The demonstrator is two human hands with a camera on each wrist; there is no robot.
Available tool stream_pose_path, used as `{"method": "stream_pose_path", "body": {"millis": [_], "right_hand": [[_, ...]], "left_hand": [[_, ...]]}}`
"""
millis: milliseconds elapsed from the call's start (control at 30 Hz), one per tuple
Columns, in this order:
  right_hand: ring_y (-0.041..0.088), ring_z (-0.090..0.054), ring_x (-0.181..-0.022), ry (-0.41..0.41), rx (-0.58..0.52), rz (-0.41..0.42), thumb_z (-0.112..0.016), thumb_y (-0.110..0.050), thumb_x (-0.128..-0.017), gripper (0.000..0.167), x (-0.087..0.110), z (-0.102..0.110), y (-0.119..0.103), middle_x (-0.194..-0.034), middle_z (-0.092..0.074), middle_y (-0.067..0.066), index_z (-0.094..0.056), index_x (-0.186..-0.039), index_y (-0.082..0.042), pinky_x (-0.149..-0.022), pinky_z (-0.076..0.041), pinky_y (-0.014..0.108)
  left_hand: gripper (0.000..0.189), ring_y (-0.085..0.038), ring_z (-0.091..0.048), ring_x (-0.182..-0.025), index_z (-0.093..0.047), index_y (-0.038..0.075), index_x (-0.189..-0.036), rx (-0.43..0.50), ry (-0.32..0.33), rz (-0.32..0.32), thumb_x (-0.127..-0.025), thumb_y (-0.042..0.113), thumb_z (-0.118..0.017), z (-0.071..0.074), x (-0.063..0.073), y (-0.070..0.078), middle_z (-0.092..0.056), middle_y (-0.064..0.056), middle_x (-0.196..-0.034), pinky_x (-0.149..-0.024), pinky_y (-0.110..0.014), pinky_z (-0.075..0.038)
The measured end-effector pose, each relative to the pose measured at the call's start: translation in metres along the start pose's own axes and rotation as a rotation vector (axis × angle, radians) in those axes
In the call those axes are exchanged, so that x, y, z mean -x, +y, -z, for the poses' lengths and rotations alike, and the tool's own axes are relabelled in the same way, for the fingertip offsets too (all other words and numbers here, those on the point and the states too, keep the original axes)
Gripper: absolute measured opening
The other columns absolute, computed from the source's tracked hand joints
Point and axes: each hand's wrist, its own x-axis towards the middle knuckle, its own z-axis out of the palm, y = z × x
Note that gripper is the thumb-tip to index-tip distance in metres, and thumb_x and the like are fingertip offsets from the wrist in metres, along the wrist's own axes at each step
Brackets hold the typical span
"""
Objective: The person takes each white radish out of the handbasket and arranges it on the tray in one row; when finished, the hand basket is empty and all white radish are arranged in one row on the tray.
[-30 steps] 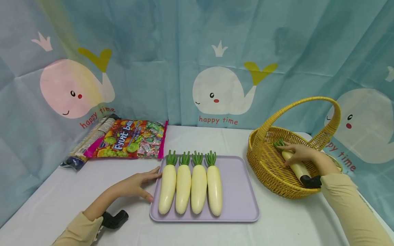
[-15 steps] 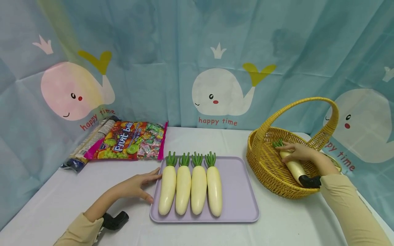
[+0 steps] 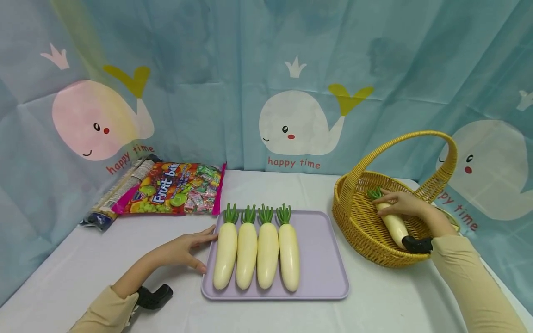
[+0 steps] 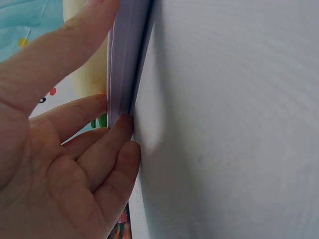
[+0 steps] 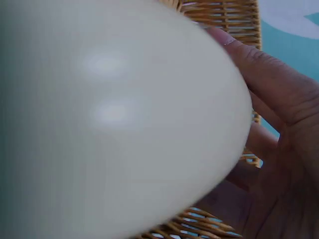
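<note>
A white radish (image 3: 394,226) with a green top lies tilted inside the yellow wicker basket (image 3: 361,239). My right hand (image 3: 403,204) grips it near its leafy end, thumb on one side and fingers on the other. In the right wrist view the pale radish (image 5: 124,109) fills most of the picture and hides part of the hand. Several matching radishes (image 3: 268,254) stand in a row on the lilac tray (image 3: 320,259), tops pointing away. At the tray's left rim (image 4: 124,64) my left hand (image 3: 179,252) touches the edge with spread fingers.
A colourful candy bag (image 3: 175,188) lies at the back left, beside a long foil-like package (image 3: 120,192). The basket's tall handle (image 3: 410,135) arches above my right hand. Behind the white-covered table (image 3: 266,319) hangs a blue whale-print curtain (image 3: 208,92).
The radish in the basket has shifted slightly to the left, with my right hand on it. My left hand stays at the tray's edge.
</note>
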Motion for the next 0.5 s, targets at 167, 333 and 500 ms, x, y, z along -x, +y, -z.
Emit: {"method": "stream_pose_path", "body": {"millis": [167, 333, 500], "right_hand": [[0.055, -0.016, -0.119, 0.026, -0.046, -0.04, -0.068, -0.028, -0.079, 0.051, 0.001, 0.003, -0.006, -0.138, -0.013, 0.035, -0.056, -0.118, 0.003, -0.083, -0.041, 0.053], [0.055, -0.022, -0.117, 0.023, -0.113, -0.047, -0.066, -0.025, -0.081, 0.052, 0.001, 0.004, -0.009, -0.139, -0.008, 0.034, -0.053, -0.121, 0.004, -0.071, -0.05, 0.042], [0.054, -0.033, -0.112, 0.013, -0.186, -0.088, -0.065, -0.024, -0.082, 0.054, 0.002, 0.003, -0.013, -0.141, -0.003, 0.032, -0.049, -0.124, 0.005, -0.063, -0.052, 0.037]], "left_hand": [[0.085, -0.049, -0.023, -0.122, -0.035, -0.005, -0.134, -0.002, -0.001, -0.009, -0.067, 0.029, -0.076, 0.0, 0.0, 0.001, -0.015, -0.031, -0.139, -0.097, -0.057, -0.023], [0.085, -0.049, -0.023, -0.121, -0.035, -0.005, -0.133, -0.008, 0.001, -0.002, -0.067, 0.028, -0.076, 0.002, 0.0, 0.003, -0.015, -0.031, -0.139, -0.097, -0.056, -0.025], [0.085, -0.049, -0.023, -0.121, -0.035, -0.005, -0.134, -0.004, -0.007, 0.013, -0.067, 0.029, -0.076, 0.001, 0.001, 0.004, -0.015, -0.031, -0.139, -0.097, -0.056, -0.025]]}}
